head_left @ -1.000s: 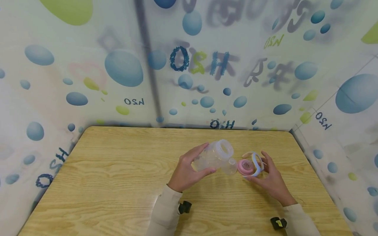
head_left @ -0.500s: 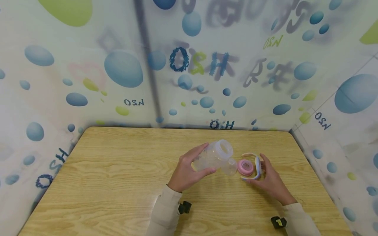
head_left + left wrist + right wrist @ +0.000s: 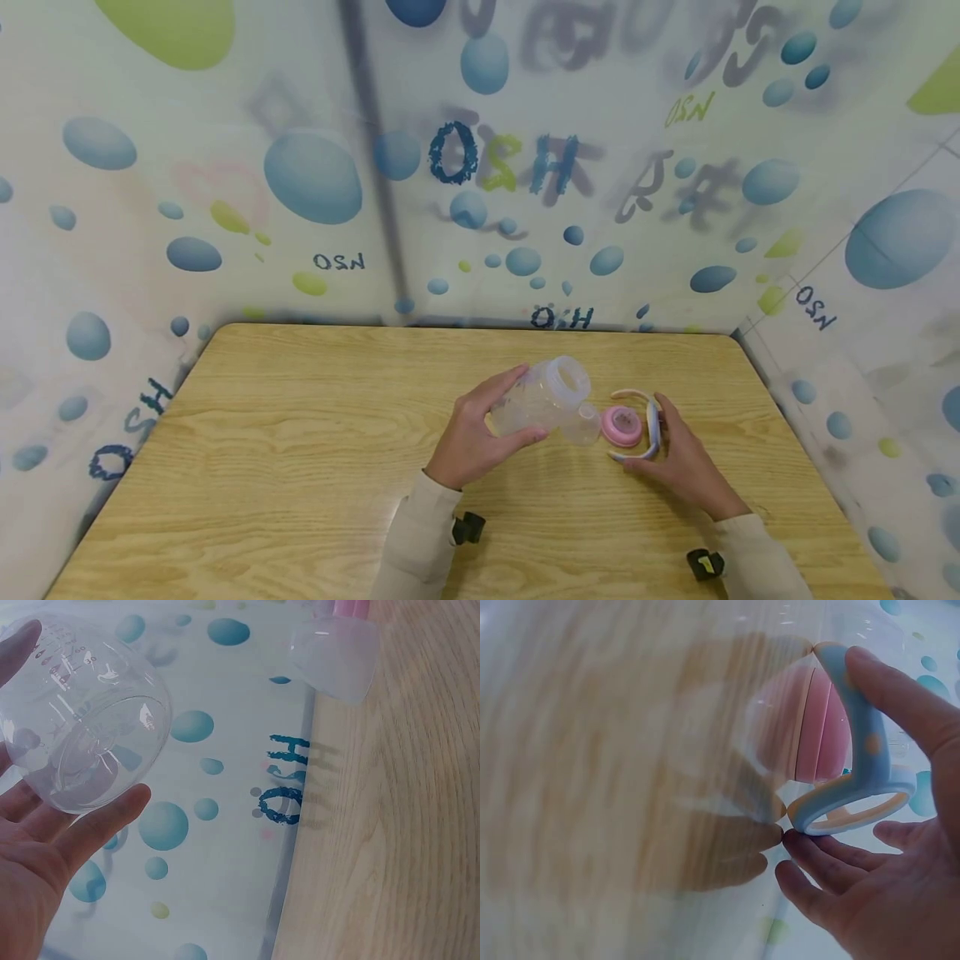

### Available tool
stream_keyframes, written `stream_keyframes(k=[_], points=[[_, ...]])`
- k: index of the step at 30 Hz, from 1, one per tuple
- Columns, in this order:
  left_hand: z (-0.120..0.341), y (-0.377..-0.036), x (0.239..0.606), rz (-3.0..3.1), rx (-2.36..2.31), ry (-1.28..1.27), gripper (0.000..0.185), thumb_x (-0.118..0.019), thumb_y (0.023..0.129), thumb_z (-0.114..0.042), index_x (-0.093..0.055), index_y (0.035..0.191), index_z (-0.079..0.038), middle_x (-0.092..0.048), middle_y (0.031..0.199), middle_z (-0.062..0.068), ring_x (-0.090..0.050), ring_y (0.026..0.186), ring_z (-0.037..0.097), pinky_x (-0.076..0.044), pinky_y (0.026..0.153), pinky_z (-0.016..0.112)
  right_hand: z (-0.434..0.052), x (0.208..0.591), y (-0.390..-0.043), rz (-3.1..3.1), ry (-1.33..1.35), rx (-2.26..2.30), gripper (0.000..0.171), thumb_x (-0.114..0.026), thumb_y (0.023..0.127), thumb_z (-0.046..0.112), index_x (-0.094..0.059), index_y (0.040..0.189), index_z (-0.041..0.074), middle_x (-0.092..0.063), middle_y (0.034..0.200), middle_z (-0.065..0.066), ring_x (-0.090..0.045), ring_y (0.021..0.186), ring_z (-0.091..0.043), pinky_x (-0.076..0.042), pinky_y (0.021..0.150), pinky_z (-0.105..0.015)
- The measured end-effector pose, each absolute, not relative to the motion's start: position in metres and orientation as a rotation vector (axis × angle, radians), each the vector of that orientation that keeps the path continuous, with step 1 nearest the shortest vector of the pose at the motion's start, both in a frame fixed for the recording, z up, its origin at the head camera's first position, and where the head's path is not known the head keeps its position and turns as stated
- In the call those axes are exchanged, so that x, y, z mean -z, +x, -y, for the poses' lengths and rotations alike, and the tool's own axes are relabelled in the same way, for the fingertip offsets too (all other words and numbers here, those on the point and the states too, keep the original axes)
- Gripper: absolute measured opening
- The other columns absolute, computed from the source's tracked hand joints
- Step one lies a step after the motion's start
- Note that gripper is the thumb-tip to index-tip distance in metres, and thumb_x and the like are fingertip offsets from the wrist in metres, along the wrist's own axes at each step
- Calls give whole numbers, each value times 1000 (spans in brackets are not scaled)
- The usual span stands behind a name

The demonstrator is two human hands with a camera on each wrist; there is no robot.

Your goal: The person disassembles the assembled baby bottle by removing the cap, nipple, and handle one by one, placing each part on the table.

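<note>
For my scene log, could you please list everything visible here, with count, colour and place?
Bottle: one, clear plastic, no cap on, held tilted above the table at centre.
Cap: one, clear, small, on the table between the bottle and the pink ring.
Pink ring: one, pink, round, on the table right of the cap.
Handle piece: one, blue and cream, curved about the pink ring's right side.
Table: one, light wood grain, filling the lower view.
Backdrop: white sheeting with blue and green bubbles and lettering, behind and beside the table.
Left hand: grips the bottle's body.
Right hand: fingers and thumb on the handle piece.
</note>
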State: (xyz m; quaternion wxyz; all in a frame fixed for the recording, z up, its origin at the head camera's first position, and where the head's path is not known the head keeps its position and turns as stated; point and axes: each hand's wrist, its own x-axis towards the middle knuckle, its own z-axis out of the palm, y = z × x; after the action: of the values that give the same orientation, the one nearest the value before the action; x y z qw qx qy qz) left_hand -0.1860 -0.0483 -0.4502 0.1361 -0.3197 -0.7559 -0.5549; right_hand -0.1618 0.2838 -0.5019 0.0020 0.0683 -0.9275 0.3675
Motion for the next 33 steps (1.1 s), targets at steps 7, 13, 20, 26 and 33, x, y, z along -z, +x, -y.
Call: stream_keyframes(k=[7, 13, 20, 26, 33], points=[[48, -186, 451, 2191, 1607, -920, 74, -87, 78, -23, -54, 144, -13, -59, 138, 4, -60, 120, 20, -55, 89, 44, -280, 497, -160, 2941, 176, -1078, 124, -90, 73, 36, -7, 156, -6, -30, 148, -38, -32, 135, -53, -31, 104, -69], [47, -185, 451, 2197, 1653, -894, 75, -87, 79, -22, -52, 144, -12, -59, 138, 6, -61, 117, 21, -57, 84, 40, -261, 477, -158, 2840, 167, -1080, 115, -86, 79, 33, -10, 158, 0, -21, 156, -32, -23, 141, -53, -26, 104, -73], [46, -183, 449, 2202, 1709, -851, 75, -86, 80, -23, -51, 145, -15, -60, 137, 5, -61, 116, 21, -58, 81, 41, -224, 448, -148, 2641, 444, -1332, 73, -65, 97, 13, -25, 158, 10, -45, 146, -21, -46, 131, -40, -41, 97, -64], [45, -183, 448, 2197, 1768, -844, 73, -84, 82, -22, -50, 146, -15, -60, 135, 3, -61, 115, 21, -57, 81, 43, -189, 429, -148, 2489, 677, -1602, 62, -57, 100, 2, -33, 156, 17, -52, 142, -11, -55, 125, -29, -53, 93, -42], [46, -183, 448, 2210, 1794, -829, 72, -82, 84, -20, -47, 147, -17, -59, 136, 1, -60, 116, 20, -57, 83, 44, -164, 419, -153, 2391, 683, -1574, 67, -61, 97, 1, -35, 155, 23, -57, 140, -3, -61, 117, -21, -54, 91, -35]])
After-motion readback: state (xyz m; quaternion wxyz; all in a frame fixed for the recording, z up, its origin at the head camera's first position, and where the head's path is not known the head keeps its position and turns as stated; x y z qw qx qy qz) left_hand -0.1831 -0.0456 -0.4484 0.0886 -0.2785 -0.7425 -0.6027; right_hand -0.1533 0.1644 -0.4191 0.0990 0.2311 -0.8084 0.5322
